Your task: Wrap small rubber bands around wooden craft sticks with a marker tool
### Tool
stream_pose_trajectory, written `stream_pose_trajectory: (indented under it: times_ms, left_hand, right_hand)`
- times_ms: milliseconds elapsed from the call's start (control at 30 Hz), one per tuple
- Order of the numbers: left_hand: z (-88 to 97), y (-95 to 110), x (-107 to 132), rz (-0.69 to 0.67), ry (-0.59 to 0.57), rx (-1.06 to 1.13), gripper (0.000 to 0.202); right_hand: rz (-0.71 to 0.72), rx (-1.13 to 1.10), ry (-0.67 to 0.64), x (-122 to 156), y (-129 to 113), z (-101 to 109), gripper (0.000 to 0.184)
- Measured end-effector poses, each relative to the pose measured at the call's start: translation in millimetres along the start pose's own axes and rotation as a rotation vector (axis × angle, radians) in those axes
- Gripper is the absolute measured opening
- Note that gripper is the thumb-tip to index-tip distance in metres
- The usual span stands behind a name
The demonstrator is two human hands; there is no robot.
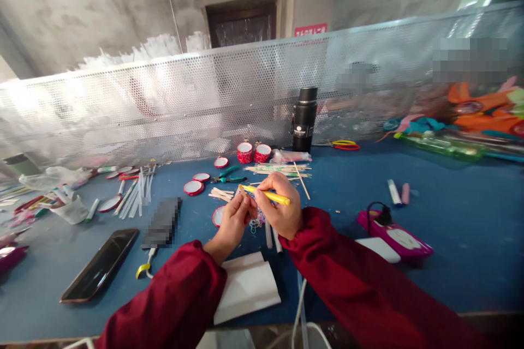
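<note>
My right hand [284, 212] is closed around a yellow marker pen [276, 197], its tip pointing left toward my other hand. Pinched in my left hand [232, 222] is a small piece of wooden stick [242, 191], its lower part hidden by the fingers. The pen's tip is close to the stick; whether they touch I cannot tell. Behind my left hand lie short wooden sticks [221, 194] and a round red-rimmed white disc [218, 216]. Small coloured rings [257, 223] lie between my wrists. Below them is a folded white paper [248, 289].
Teal-handled pliers [229, 175], red round tins [244, 152] and a black thermos [305, 120] stand or lie farther back. At left are a dark phone [100, 267] and clear glue sticks [139, 196]. A magenta power strip [403, 240] sits at right. A perforated metal screen [184, 109] edges the blue table.
</note>
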State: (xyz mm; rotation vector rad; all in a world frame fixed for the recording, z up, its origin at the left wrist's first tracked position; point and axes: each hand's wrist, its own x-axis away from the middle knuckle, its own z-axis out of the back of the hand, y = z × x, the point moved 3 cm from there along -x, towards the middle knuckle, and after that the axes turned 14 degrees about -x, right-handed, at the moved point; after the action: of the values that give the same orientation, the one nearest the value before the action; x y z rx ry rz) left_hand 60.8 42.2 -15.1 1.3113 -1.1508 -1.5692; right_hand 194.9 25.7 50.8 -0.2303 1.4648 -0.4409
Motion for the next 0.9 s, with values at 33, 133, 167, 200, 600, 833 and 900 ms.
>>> stream_pose_trajectory:
  times_ms: [33, 133, 167, 200, 600, 833, 900]
  left_hand:
    - [0.0, -0.5, -0.2, -0.005, -0.002, -0.003, 0.048]
    - [-0.2, -0.5, -0.4, -0.011, -0.01, -0.008, 0.046]
    - [-0.2, -0.1, -0.3, -0.007, -0.009, -0.009, 0.046]
    - [-0.2, 0.5, -0.3, 0.0, -0.005, -0.01, 0.047]
    - [-0.6, 3.3, 1.7, 0.031, 0.021, -0.023, 0.048]
    - [-0.5, 3.3, 2.7, 0.046, 0.016, -0.024, 0.049]
    - [0.1, 1.9, 2.4, 0.047, 0.017, -0.027, 0.048]
  right_hand:
    - [-0.008, 0.005, -0.001, -0.1, 0.7, 0.4, 0.012]
    - [-0.011, 0.011, 0.005, -0.6, 1.6, 1.3, 0.013]
    - [-0.008, 0.009, 0.007, -0.7, 1.6, 1.4, 0.013]
    - [-0.005, 0.007, 0.006, -0.8, 1.5, 1.3, 0.013]
    - [-0.025, 0.0, 0.013, -1.5, 0.2, 1.5, 0.012]
    - [-0.024, -0.012, 0.025, -1.6, -0.9, 2.8, 0.013]
    - [-0.027, -0.012, 0.021, -1.2, -1.0, 2.9, 0.013]
